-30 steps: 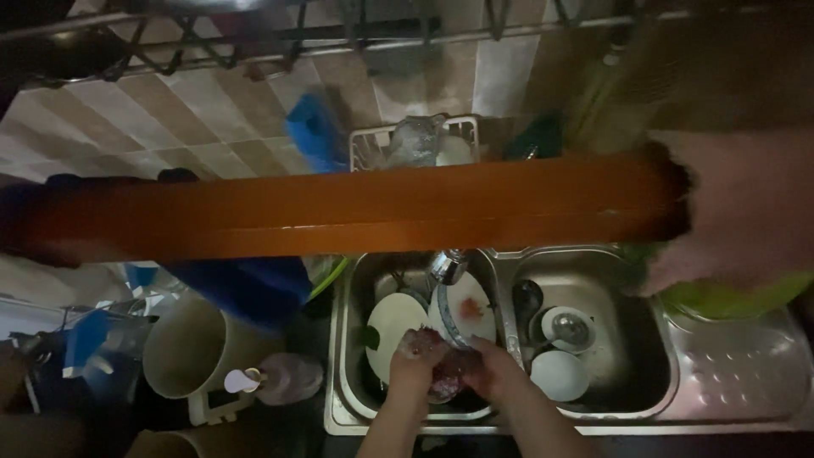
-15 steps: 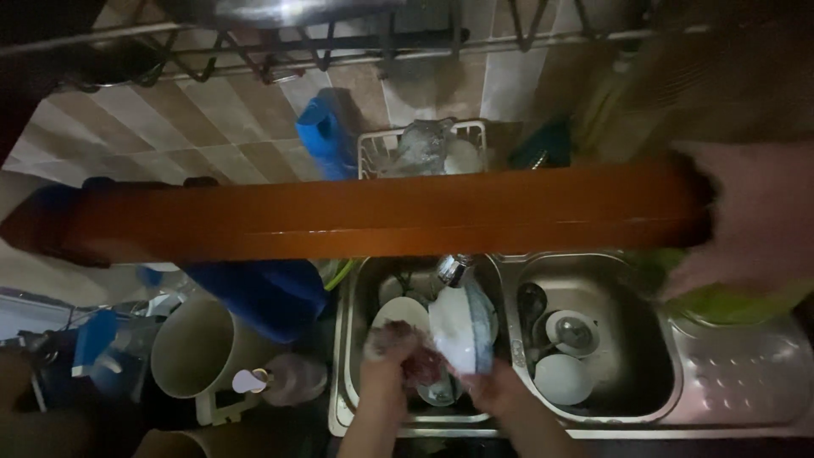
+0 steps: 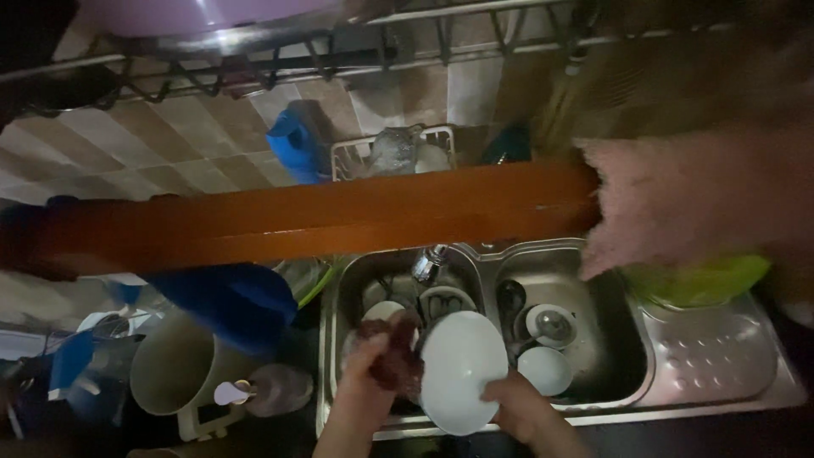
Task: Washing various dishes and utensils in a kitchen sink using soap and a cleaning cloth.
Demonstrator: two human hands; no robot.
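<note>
Over the left basin of the steel sink (image 3: pixel 407 271), the right hand (image 3: pixel 517 407) grips the lower edge of a white plate (image 3: pixel 462 371), tilted on its rim, fingers curled around it. Just left of the plate, the left hand (image 3: pixel 369 373) presses a dark red scrubbing cloth (image 3: pixel 397 360) against it, fingers closed on the cloth. More white dishes (image 3: pixel 543 369) lie in the sink's right basin.

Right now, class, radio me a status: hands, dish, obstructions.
Left hand grips dark scrubber. Right hand holds white plate over sink. Tap above.
</note>
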